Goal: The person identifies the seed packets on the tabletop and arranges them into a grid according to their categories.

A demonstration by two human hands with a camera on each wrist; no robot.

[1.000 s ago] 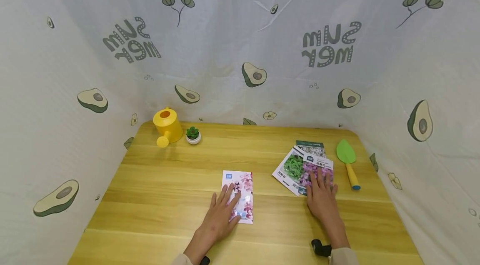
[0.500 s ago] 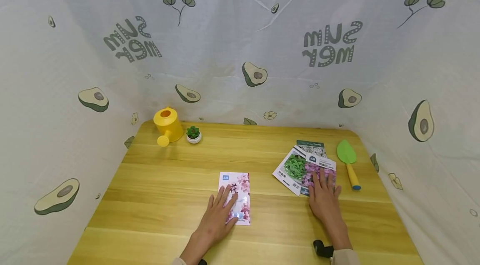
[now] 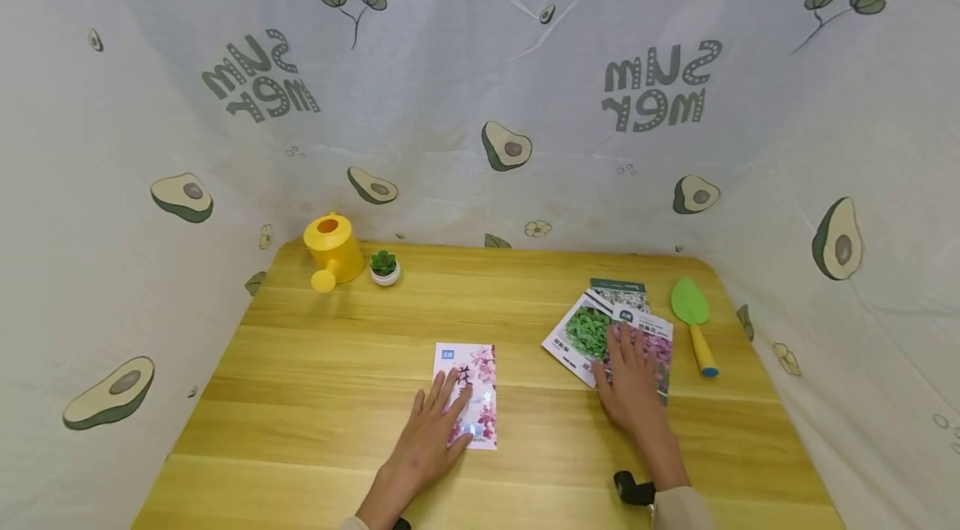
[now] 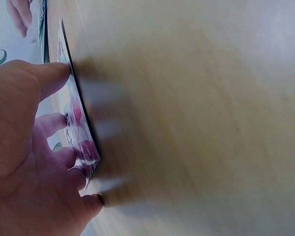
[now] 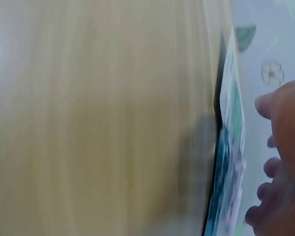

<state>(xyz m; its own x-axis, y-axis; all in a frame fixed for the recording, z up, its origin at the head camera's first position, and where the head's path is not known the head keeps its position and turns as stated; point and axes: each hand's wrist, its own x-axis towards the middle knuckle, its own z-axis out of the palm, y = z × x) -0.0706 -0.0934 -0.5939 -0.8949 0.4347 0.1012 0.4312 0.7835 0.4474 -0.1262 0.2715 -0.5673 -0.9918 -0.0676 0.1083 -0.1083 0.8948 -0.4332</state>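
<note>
My left hand (image 3: 425,438) lies with spread fingers on a white seed packet (image 3: 484,401) printed with pink blossoms. In the left wrist view, the thumb and fingertips (image 4: 64,71) meet the packet's face along its edge. To the right, my right hand (image 3: 632,392) is over a fanned pile of seed packets, fingers extended and partly covering a purple-flower packet (image 3: 662,351). A green-leaf packet (image 3: 583,334) lies beside it, and a dark green one with white flowers (image 3: 619,290) shows behind. The right wrist view has the right fingertips (image 5: 265,191) apart from the packets.
A green trowel (image 3: 689,302) with a yellow handle lies right of the pile. At the back left stand a yellow watering can (image 3: 341,251) and a small potted succulent (image 3: 385,272). An avocado-print curtain (image 3: 450,97) encloses the wooden table (image 3: 315,397).
The blossom packet has slid slightly left with my left hand. The purple-flower packet has shifted a little right and turned; my right hand has then moved left across it.
</note>
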